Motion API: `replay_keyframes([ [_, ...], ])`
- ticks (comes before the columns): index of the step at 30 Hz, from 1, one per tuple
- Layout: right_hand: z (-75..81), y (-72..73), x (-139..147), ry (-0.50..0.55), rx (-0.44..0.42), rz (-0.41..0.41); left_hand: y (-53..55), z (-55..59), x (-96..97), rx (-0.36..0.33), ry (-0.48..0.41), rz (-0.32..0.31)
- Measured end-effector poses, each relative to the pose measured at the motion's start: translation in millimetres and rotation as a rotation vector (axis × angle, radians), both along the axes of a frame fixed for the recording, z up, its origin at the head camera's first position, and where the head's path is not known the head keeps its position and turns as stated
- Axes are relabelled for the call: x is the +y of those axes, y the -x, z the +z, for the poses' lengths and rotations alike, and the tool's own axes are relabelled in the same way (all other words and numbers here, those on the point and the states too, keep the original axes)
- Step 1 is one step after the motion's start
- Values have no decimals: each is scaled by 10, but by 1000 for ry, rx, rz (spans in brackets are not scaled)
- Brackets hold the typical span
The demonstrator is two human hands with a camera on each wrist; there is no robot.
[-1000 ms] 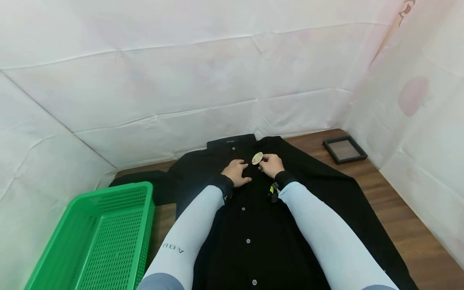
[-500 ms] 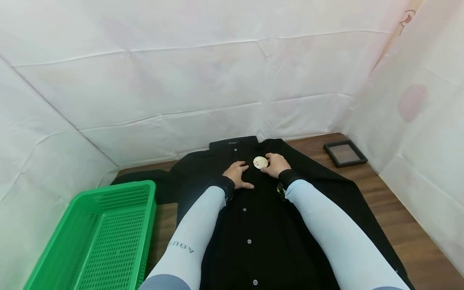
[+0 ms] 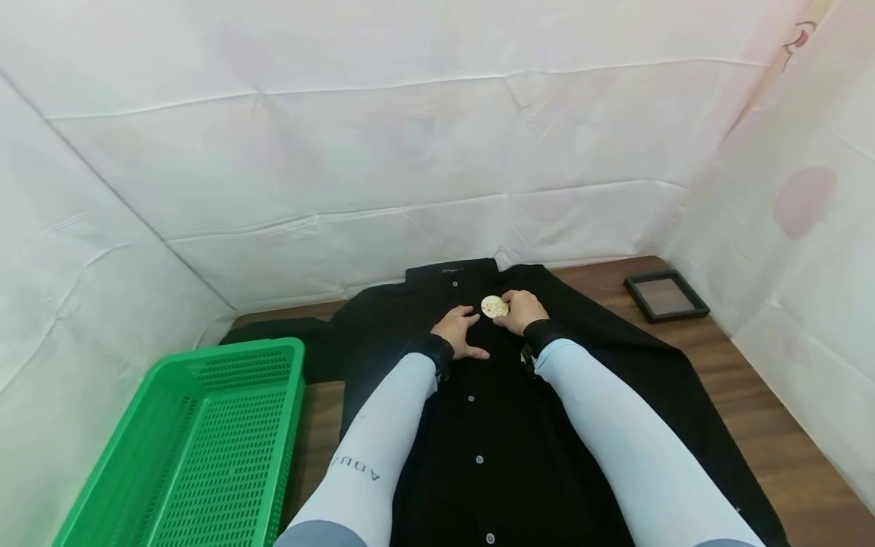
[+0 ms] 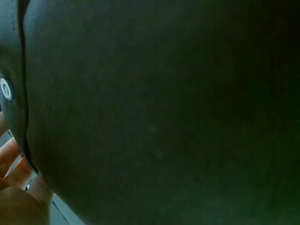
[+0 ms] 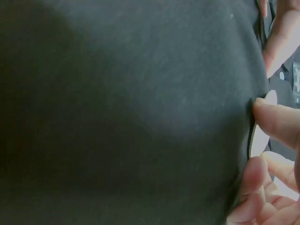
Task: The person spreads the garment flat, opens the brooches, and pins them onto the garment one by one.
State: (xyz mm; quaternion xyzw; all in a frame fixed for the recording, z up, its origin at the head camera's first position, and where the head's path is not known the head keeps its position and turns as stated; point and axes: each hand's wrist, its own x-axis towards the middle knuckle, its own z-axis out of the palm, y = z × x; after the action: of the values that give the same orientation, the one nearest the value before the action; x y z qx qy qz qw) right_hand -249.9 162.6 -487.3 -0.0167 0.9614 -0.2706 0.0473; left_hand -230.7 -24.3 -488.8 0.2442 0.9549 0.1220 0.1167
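Observation:
A black button-up shirt [image 3: 513, 425] lies spread front up, its collar toward the back wall. On its chest, just right of the button line, is a pale gold round badge [image 3: 494, 306] with faint print. My right hand [image 3: 522, 311] pinches the badge's right edge between thumb and fingers; the right wrist view shows the badge [image 5: 260, 139] edge-on, flat along the cloth. Left of it, my left hand [image 3: 459, 333] rests on the shirt with fingers and thumb spread, holding nothing. In the left wrist view, mostly dark cloth shows, with a white button [image 4: 6, 89] near some fingers.
A green plastic basket [image 3: 295, 395] stands at the left, beside one sleeve. A black square frame [image 3: 666, 296] lies at the back right of the wooden table [image 3: 779, 410]. White sheeting [image 3: 383, 152] hangs close behind and on both sides.
The badge has gone from tilted up in my right hand to lying flat on the shirt's chest. The right fingers now lie around its right edge. My left hand has barely moved.

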Motion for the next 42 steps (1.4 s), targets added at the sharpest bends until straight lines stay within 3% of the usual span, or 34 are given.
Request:
replay_keyframes([
  [8,41,-46,19,-10,26,16,4,-19,16,2,-21,12],
  [13,86,-154,125,-16,60,64,37,-47,-68,-10,-37,43],
  [18,63,-290,237,-99,105,149,70,71,-208,72,13,30],
  [21,12,-339,266,-191,94,230,85,151,-282,90,80,25],
  [25,-51,-348,269,-278,54,308,101,142,-339,31,147,37],
  [31,-138,-333,357,-335,-17,325,122,-37,-355,-12,154,60],
  [42,-45,-455,447,-422,-94,354,29,29,-317,-26,175,77],
])
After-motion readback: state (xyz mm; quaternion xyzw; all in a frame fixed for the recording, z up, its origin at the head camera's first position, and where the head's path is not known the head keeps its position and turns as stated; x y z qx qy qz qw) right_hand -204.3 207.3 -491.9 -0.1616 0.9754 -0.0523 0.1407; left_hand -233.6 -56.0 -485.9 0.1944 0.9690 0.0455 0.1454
